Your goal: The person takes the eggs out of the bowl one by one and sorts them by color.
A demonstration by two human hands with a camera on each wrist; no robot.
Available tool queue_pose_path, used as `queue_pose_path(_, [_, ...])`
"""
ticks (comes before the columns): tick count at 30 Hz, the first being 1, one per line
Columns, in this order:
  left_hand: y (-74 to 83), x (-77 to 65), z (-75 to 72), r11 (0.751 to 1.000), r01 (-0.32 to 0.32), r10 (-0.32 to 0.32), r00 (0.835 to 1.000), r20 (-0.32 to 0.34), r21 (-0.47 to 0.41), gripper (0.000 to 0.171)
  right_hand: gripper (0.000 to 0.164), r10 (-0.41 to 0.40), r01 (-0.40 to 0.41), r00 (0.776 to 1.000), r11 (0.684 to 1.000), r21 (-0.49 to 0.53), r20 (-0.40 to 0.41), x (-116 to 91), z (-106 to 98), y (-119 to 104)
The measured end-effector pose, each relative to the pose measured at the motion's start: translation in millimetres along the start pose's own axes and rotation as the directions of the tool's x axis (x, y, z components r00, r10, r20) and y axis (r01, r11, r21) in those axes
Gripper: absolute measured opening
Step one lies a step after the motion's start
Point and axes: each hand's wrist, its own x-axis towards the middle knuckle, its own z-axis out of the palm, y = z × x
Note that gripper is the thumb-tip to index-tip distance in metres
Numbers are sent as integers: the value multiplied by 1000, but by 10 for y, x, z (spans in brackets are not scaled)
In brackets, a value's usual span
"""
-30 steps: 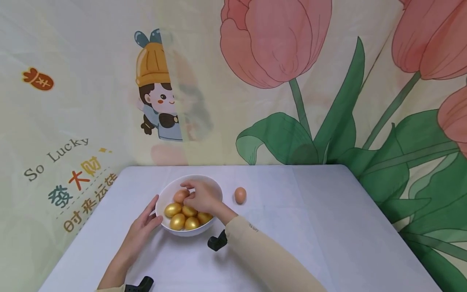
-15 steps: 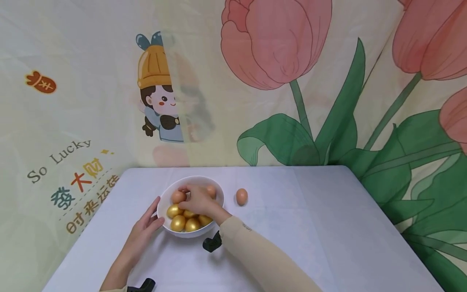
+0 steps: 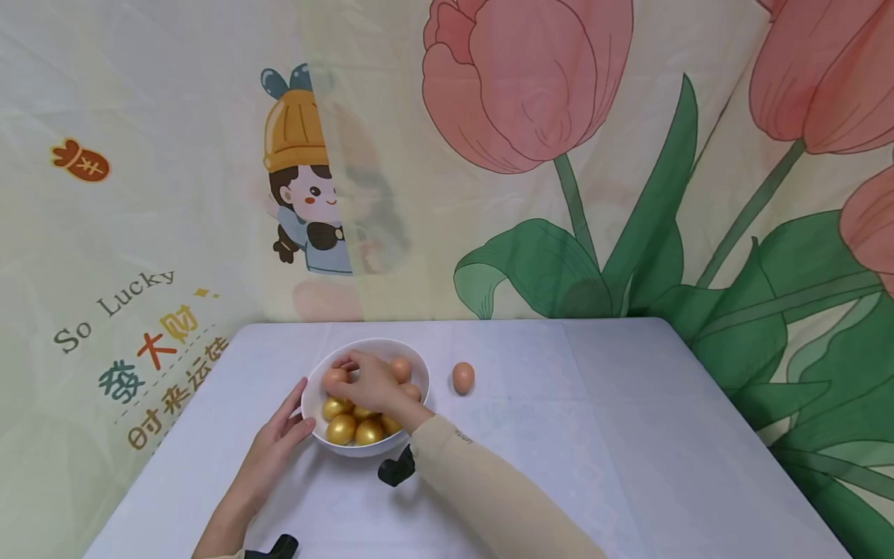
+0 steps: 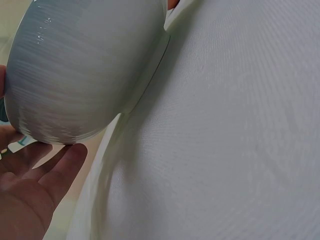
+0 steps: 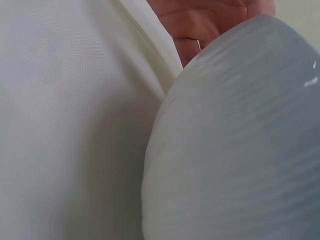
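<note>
Pinches a brown egg [image 3: 336,379] with the right hand [image 3: 377,386] inside the white bowl [image 4: 90,70], beside golden eggs [image 3: 341,429] partly screened by wrist; touches its side with the left hand [image 3: 275,439], thumb and fingers spread. Has a loose egg [image 3: 463,378] near, rightward.

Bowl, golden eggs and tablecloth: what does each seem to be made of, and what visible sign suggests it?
Bowl: probably glazed ceramic, possibly plastic; its smooth outer wall shows small glossy highlights.
Golden eggs: metallic-looking finish, perhaps paint, judging by colour and bright highlights; the material underneath can't be told.
Tablecloth: matte woven fabric, fibre unclear; the left wrist view shows fine weave and folds.
</note>
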Motion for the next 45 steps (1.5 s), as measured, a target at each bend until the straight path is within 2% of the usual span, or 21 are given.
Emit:
queue_pose_path(11, [5, -6, -1, 1000, 14, -14, 1000, 5, 11, 72, 28, -17, 17, 999, 1000, 3, -27, 12, 17, 11])
queue_pose_path(16, [-1, -1, -3, 1000, 13, -13, 1000, 3, 21, 73, 29, -85, 85, 996, 996, -3, -30, -30, -91, 38])
queue_pose_path(21, [-5, 5, -1, 1000, -7, 7, 1000, 0, 31, 72, 32, -154, 155, 988, 987, 39, -24, -108, -298, 96])
queue_pose_path(29, [3, -11, 2, 999, 7, -7, 1000, 4, 36, 72, 39, -148, 142, 989, 974, 176, 19, -317, -714, 148])
queue_pose_path(35, [13, -30, 3, 1000, 18, -19, 1000, 9, 15, 73, 37, -193, 186, 981, 970, 154, 34, -494, -998, 220])
queue_pose_path(40, [19, -7, 10, 1000, 22, -22, 1000, 14, 8, 74, 38, -260, 260, 965, 957, 130, -12, -632, -1274, 365])
queue_pose_path(45, [17, 10, 11, 1000, 24, -24, 1000, 10, 13, 74, 39, -255, 260, 965, 959, 110, -54, -769, -1520, 544])
